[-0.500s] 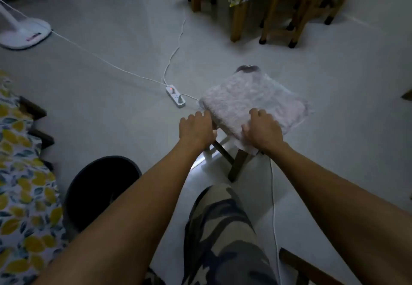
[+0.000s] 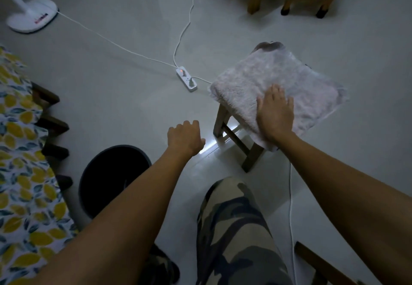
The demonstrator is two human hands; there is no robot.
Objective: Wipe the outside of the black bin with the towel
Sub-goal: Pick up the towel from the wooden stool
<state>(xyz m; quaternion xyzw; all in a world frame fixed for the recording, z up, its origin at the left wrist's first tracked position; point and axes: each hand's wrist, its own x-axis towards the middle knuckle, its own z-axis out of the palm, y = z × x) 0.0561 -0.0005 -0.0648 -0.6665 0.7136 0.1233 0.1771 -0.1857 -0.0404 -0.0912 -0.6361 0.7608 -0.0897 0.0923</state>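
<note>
Head view: I see the towel [image 2: 278, 84], pale and fluffy, folded over a wooden stool [image 2: 234, 137]. The black bin [image 2: 113, 180] stands on the floor, lower left. Right hand [image 2: 275, 115] lies flat on the towel, fingers spread. Left hand [image 2: 186, 137], loosely curled and empty, has left the towel edge.

Towel [image 2: 278, 84]: pale, fluffy, folded flat, draped over a small wooden stool [image 2: 234, 137], right of centre. Black bin [image 2: 116, 180]: round, upright, open-topped, on the floor, near left, well apart from the towel.
</note>
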